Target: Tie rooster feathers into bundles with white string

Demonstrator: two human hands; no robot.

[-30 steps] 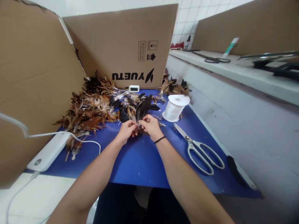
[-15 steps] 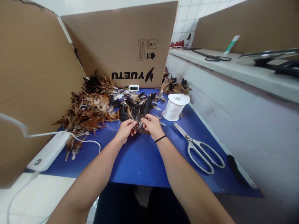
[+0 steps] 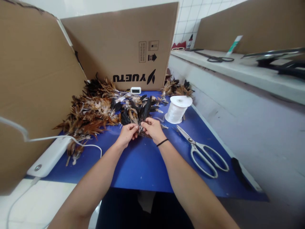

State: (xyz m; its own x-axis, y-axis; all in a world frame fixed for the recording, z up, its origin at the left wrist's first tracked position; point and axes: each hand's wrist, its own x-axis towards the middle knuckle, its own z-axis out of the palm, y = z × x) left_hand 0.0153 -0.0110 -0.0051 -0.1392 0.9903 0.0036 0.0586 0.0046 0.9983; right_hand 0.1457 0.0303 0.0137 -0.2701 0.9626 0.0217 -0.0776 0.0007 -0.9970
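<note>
Close together over the blue tabletop [image 3: 140,168], my two hands pinch the lower ends of dark feathers [image 3: 145,109]. My left hand [image 3: 128,133] is closed at the quill ends, thumb against fingers. My right hand [image 3: 152,128], with a black band on its wrist, pinches the same feathers from the right. The feather tips fan upward, away from me. What lies between the fingertips is too small to make out fully. Just behind and to the left spreads a pile of brown and black feathers [image 3: 95,106].
Right of my hands stand a white ribbon spool [image 3: 176,111] and large open scissors [image 3: 202,151]. A white power bank [image 3: 50,156] with a cable lies at left. A small digital clock [image 3: 135,90] sits before the cardboard panel [image 3: 119,47]. A ledge [image 3: 250,65] runs along the right.
The dark feathers between my hands have come closer together and tilt less to the right. My right hand has shifted slightly left, nearer the left one. The view has moved a little.
</note>
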